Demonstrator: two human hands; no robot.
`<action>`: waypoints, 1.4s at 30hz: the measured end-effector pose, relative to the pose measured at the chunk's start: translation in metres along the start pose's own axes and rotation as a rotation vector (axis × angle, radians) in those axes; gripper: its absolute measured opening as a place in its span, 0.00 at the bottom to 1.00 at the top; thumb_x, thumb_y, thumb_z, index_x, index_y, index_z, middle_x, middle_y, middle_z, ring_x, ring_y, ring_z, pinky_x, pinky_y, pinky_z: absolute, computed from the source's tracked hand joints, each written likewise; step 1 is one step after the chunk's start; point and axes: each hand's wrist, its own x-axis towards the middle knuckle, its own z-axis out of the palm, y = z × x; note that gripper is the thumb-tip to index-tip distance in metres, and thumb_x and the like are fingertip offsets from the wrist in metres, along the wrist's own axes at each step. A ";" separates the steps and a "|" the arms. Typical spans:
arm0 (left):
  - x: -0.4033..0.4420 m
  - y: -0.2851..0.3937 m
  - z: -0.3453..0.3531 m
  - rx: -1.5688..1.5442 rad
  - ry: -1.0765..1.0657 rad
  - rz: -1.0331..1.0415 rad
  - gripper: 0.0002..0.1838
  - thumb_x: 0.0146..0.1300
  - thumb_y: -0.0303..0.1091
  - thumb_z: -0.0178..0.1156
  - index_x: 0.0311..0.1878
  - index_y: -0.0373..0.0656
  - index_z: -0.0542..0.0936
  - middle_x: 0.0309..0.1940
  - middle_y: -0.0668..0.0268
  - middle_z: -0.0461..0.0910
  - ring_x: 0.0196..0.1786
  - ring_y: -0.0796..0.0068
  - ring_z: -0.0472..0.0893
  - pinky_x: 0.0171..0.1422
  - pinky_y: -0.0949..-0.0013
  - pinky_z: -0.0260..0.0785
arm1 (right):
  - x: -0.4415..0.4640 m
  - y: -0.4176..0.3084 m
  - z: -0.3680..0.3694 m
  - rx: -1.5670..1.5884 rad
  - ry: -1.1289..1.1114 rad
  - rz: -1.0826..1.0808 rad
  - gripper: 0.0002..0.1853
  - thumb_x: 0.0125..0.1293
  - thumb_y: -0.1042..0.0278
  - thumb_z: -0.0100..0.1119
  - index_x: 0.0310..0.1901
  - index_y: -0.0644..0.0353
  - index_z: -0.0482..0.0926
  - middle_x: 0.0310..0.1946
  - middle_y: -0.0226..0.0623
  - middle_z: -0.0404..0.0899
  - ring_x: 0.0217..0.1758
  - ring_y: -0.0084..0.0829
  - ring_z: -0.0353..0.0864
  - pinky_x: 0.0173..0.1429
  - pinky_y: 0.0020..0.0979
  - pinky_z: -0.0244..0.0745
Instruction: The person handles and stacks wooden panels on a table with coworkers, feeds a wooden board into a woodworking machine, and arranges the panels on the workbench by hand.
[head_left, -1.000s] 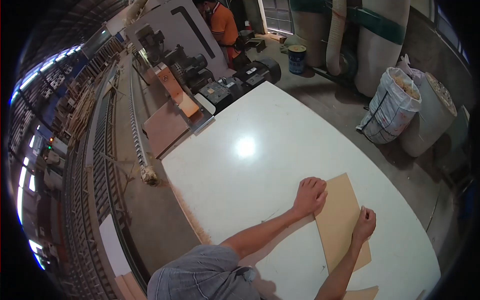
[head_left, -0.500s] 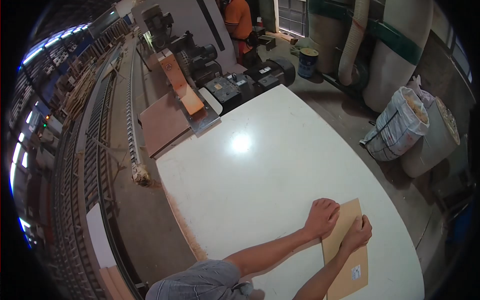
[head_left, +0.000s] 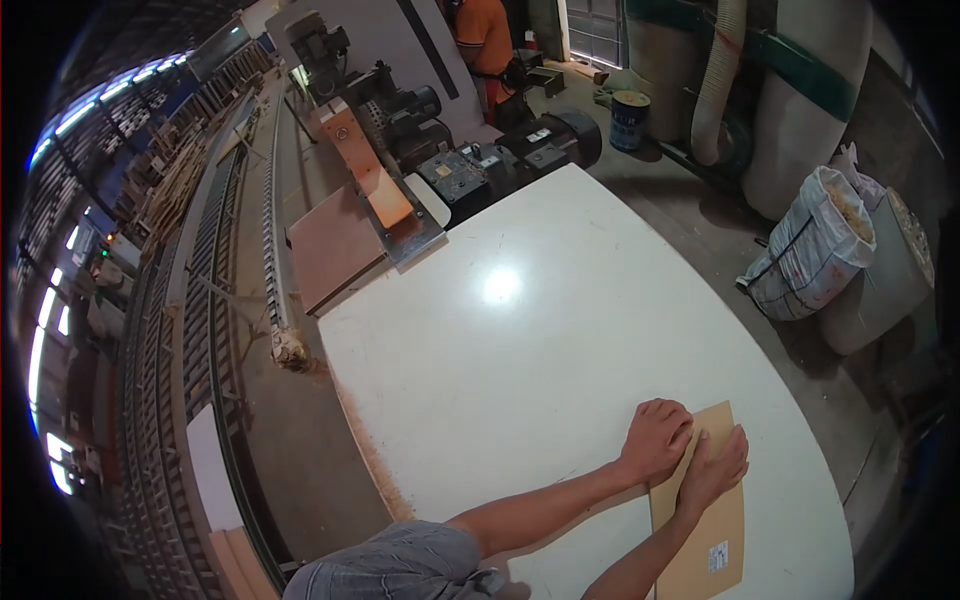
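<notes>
A thin tan panel (head_left: 722, 520) with a small white label (head_left: 718, 557) lies at the near right of a large white tabletop (head_left: 480, 400). My left hand (head_left: 657, 440) is closed at the panel's upper left edge, with its fingers curled. Over the panel's upper right part lies my right hand (head_left: 712, 470), its fingers bent around the right edge and its thumb pointing up across the face. Both hands cover part of the panel, and the fingertips underneath are hidden.
A machine with black motors (head_left: 550, 140) and an orange guard (head_left: 370, 180) stands at the table's far left corner. Roller conveyors (head_left: 200, 330) run along the left. A stuffed white sack (head_left: 810, 245) and a blue drum (head_left: 628, 120) are at right. A person in orange (head_left: 485, 45) stands behind.
My right hand has shifted slightly on the panel, and its thumb is now stretched out beside my left hand. The whole view has moved a little, so the scene sits further right.
</notes>
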 end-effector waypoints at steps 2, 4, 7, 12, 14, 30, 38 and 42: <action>0.000 0.001 -0.001 0.003 0.005 0.003 0.06 0.67 0.32 0.68 0.45 0.45 0.83 0.47 0.66 0.84 0.55 0.59 0.81 0.64 0.53 0.68 | -0.001 -0.003 -0.002 0.002 0.001 0.007 0.35 0.79 0.52 0.63 0.79 0.60 0.66 0.77 0.45 0.71 0.84 0.44 0.63 0.87 0.57 0.47; 0.000 0.003 -0.002 -0.002 0.001 -0.004 0.06 0.67 0.32 0.68 0.44 0.45 0.82 0.47 0.66 0.84 0.54 0.59 0.81 0.63 0.53 0.69 | -0.001 -0.004 -0.003 0.012 -0.008 0.021 0.35 0.78 0.53 0.64 0.79 0.60 0.67 0.77 0.45 0.71 0.84 0.44 0.63 0.88 0.56 0.47; 0.000 0.004 -0.003 -0.011 -0.006 -0.012 0.06 0.67 0.32 0.68 0.44 0.45 0.82 0.46 0.65 0.84 0.52 0.58 0.81 0.62 0.53 0.69 | 0.001 -0.005 -0.005 0.028 -0.028 0.043 0.34 0.77 0.54 0.64 0.78 0.61 0.68 0.76 0.45 0.72 0.83 0.44 0.64 0.88 0.55 0.47; 0.001 0.002 -0.003 -0.029 -0.007 -0.014 0.06 0.66 0.32 0.67 0.44 0.44 0.82 0.46 0.64 0.84 0.52 0.58 0.81 0.62 0.53 0.69 | 0.003 -0.010 -0.009 0.049 -0.028 0.063 0.32 0.77 0.58 0.64 0.77 0.61 0.69 0.75 0.46 0.73 0.80 0.45 0.66 0.86 0.52 0.50; 0.000 0.001 -0.004 -0.044 -0.013 -0.016 0.07 0.66 0.32 0.67 0.45 0.44 0.82 0.46 0.64 0.84 0.52 0.58 0.81 0.62 0.53 0.69 | 0.003 -0.012 -0.010 0.058 -0.023 0.066 0.32 0.77 0.59 0.64 0.77 0.62 0.69 0.74 0.46 0.73 0.80 0.45 0.67 0.86 0.51 0.51; 0.006 -0.009 -0.008 -0.121 -0.080 -0.087 0.09 0.66 0.36 0.66 0.46 0.43 0.83 0.42 0.62 0.85 0.49 0.57 0.83 0.59 0.54 0.71 | 0.000 -0.016 -0.010 0.055 -0.010 0.074 0.30 0.77 0.55 0.64 0.74 0.61 0.73 0.70 0.47 0.77 0.74 0.52 0.70 0.80 0.52 0.61; 0.013 -0.011 -0.017 -0.147 -0.143 -0.119 0.09 0.67 0.37 0.65 0.45 0.43 0.83 0.39 0.62 0.85 0.48 0.57 0.83 0.57 0.55 0.71 | 0.000 -0.015 -0.010 0.058 -0.028 0.058 0.29 0.77 0.55 0.63 0.73 0.62 0.74 0.70 0.48 0.78 0.75 0.52 0.71 0.80 0.51 0.62; 0.014 -0.012 -0.016 -0.161 -0.156 -0.129 0.10 0.66 0.38 0.66 0.45 0.43 0.84 0.39 0.61 0.85 0.47 0.57 0.83 0.57 0.55 0.71 | 0.000 -0.016 -0.011 0.050 -0.026 0.048 0.30 0.77 0.54 0.63 0.73 0.62 0.74 0.70 0.48 0.78 0.74 0.52 0.71 0.80 0.51 0.62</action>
